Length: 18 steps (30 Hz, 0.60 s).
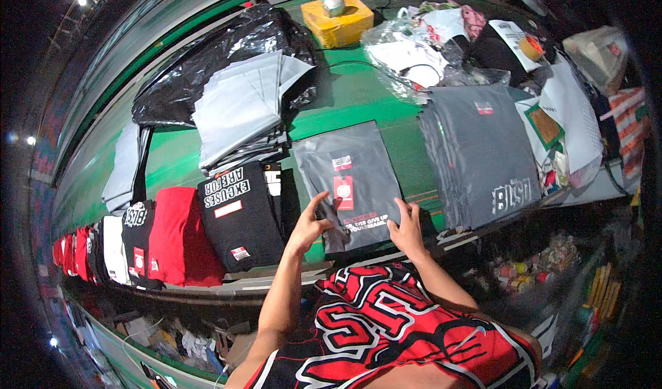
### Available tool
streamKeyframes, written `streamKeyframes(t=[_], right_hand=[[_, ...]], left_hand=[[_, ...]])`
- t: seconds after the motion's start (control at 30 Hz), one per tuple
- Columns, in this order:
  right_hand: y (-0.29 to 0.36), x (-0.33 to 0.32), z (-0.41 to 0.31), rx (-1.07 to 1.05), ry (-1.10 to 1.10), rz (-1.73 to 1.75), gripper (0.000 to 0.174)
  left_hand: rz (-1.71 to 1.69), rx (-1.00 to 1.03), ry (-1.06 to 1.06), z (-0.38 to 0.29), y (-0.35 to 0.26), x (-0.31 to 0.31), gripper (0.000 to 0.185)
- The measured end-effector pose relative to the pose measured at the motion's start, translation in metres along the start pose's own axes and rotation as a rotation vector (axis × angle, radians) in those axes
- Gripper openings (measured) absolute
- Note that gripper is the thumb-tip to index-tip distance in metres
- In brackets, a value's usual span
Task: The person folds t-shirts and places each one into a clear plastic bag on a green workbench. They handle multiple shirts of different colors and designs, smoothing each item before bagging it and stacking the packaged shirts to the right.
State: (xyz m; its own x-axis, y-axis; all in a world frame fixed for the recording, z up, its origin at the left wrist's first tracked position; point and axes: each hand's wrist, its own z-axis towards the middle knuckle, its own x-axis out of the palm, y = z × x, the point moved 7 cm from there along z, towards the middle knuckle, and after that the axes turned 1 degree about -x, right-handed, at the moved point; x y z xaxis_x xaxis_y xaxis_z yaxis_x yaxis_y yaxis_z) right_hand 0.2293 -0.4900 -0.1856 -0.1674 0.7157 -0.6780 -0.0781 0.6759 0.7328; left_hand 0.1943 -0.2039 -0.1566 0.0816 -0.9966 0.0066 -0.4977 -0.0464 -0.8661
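Observation:
A folded dark T-shirt in a clear plastic bag [364,156] lies on the green table in front of me. A red tag and a small label show through the film, and white print runs near its lower end. My left hand [309,226] is at the bag's left edge, thumb and forefinger spread apart. At the opposite edge, my right hand [407,229] has its thumb and fingers apart too. Both hands seem to touch the bag lightly; neither visibly grips it. To the right stands a thick stack of bagged dark shirts [473,151].
Folded black shirts [240,234] and a red shirt [181,234] lie left, in a row along the table edge. Behind them are grey plastic mailing bags [243,110] and a black plastic sack [207,63]. A yellow taped box [336,24] stands at the back. Clear plastic wrapping [403,53] lies right of it.

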Motion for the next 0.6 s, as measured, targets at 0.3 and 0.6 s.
streamKeyframes(t=[0.3,0.6], right_hand=[[0.066,-0.143,-0.002,-0.254,-0.325,0.359,0.027],[0.079,-0.321,-0.038,-0.302,-0.98,-0.263,0.027]], left_hand=[[-0.013,0.512,0.106,-0.047,-0.205,0.064,0.076],[-0.079,0.598,0.443,0.011,-0.217,0.25,0.087]])
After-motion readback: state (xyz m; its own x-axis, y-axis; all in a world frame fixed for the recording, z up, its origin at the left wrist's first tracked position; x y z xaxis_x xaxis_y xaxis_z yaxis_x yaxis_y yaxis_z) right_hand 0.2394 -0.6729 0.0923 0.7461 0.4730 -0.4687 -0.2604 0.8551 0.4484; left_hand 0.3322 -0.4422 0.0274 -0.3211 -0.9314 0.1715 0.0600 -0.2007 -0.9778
